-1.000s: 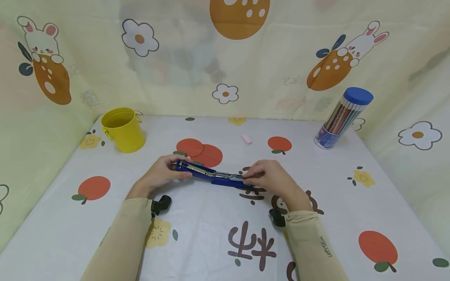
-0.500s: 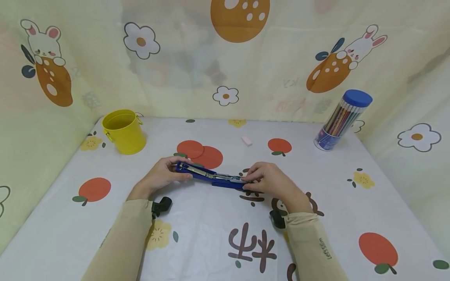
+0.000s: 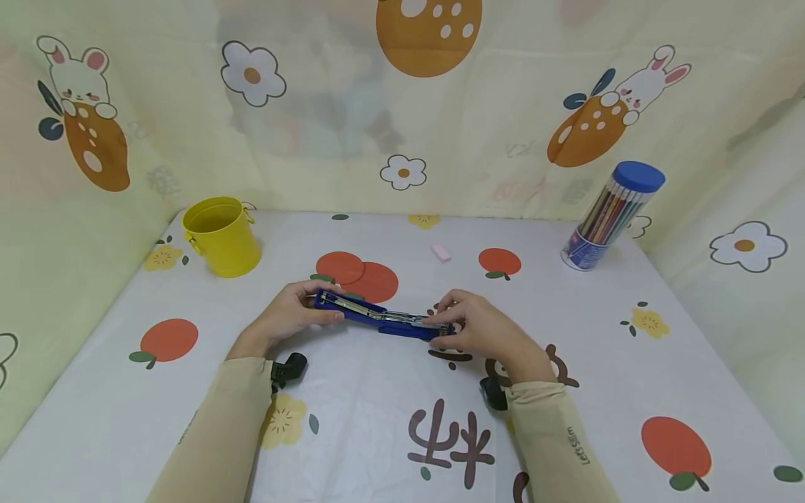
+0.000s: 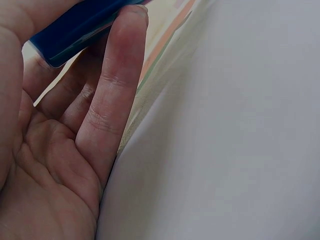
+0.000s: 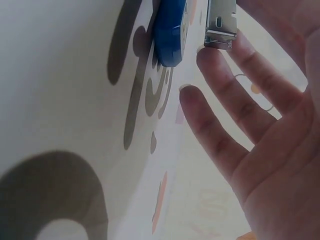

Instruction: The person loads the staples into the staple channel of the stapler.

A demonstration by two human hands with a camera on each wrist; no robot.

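Over the tabletop (image 3: 352, 398), our left hand (image 3: 294, 307) grips one end of a blue stapler (image 3: 381, 318), already unfolded, its metal inside exposed and not yet closed up, while our right hand (image 3: 483, 325) pinches the other end.

2 hands (image 3: 292, 309) (image 3: 481, 326), 1 stapler (image 3: 381, 316), 1 bucket (image 3: 234, 248), 1 block (image 3: 441, 252), 1 tub (image 3: 581, 252), 2 cameras (image 3: 292, 367) (image 3: 493, 394); pencils (image 3: 606, 213) too packed to count.

The right sleeve (image 3: 556, 436) bears the lettering "LetsSlim"

right hand (image 3: 478, 327) slightly farther left along blue stapler (image 3: 385, 321)
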